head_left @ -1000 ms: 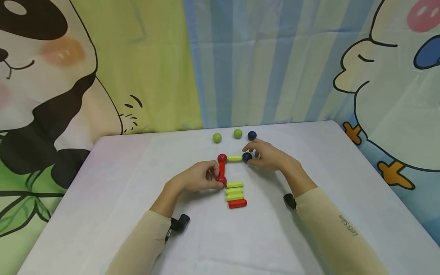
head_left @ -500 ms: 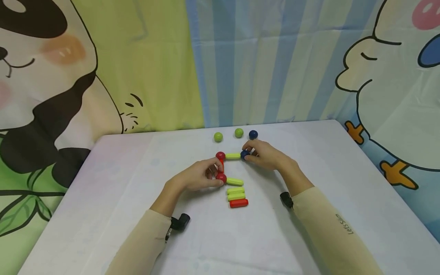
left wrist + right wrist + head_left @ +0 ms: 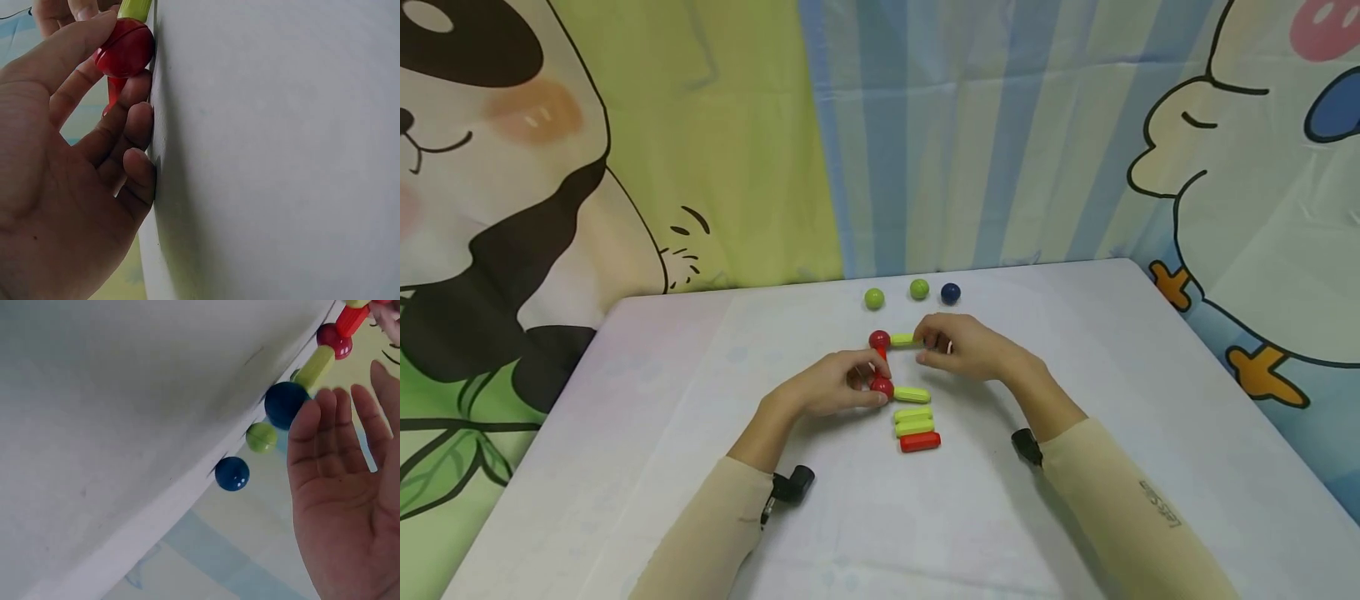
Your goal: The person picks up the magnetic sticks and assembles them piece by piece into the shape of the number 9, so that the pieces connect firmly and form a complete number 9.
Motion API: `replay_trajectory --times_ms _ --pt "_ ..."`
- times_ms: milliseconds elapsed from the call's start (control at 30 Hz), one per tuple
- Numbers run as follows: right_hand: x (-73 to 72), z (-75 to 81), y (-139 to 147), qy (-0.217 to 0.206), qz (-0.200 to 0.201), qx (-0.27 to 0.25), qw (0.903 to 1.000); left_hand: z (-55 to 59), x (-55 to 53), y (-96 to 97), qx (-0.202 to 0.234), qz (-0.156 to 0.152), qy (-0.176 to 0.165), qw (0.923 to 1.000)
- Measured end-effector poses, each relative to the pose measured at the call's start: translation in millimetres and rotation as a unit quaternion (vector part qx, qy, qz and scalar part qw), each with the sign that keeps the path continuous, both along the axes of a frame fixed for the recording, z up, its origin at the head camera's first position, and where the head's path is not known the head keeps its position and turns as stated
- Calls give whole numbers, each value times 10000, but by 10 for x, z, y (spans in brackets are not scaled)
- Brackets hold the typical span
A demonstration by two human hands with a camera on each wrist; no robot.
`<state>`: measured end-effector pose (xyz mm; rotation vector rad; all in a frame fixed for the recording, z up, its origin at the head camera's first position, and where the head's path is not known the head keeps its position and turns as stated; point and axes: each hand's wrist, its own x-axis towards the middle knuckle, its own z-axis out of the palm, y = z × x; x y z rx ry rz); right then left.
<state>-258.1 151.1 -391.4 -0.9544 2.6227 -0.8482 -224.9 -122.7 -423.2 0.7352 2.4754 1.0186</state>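
My left hand (image 3: 827, 385) pinches the near red ball (image 3: 882, 388) between thumb and fingers. From that ball a red stick (image 3: 881, 354) runs back to a far red ball (image 3: 879, 339), and a yellow-green stick (image 3: 913, 394) points right. Another yellow-green stick (image 3: 901, 340) leads from the far red ball towards my right hand (image 3: 968, 348). In the right wrist view this stick ends at a dark blue ball (image 3: 286, 405), which the hand covers in the head view. The right fingers are loosely extended right beside the blue ball, not curled round it.
Two yellow-green sticks (image 3: 914, 427) and a red stick (image 3: 920, 442) lie stacked nearer me on the white table (image 3: 820, 533). Two green balls (image 3: 874, 298) and a second dark blue ball (image 3: 951, 293) sit in a row at the back. A printed curtain hangs behind.
One yellow-green stick has gone from the top of the stack to the near red ball's right side. My right hand has shifted slightly left, covering the blue ball; the left keeps its pinch.
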Motion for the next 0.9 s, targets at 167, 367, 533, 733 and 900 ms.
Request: replay_trajectory --times_ms 167,367,533,733,900 --pt "111 3 -92 -503 451 237 9974 -16 -9 -7 88 -61 49 9999" --pt "199 -51 -171 -553 726 604 9940 -57 -20 -25 167 -46 2 9998" --pt "244 -113 -201 -613 679 765 9929 -135 15 -63 223 -56 -42 9997" --pt "247 -78 -202 -642 759 760 9921 -117 8 -60 189 -126 62 9997" --pt "250 -45 -207 -724 791 696 9918 -85 -32 -98 89 9 189 9998"
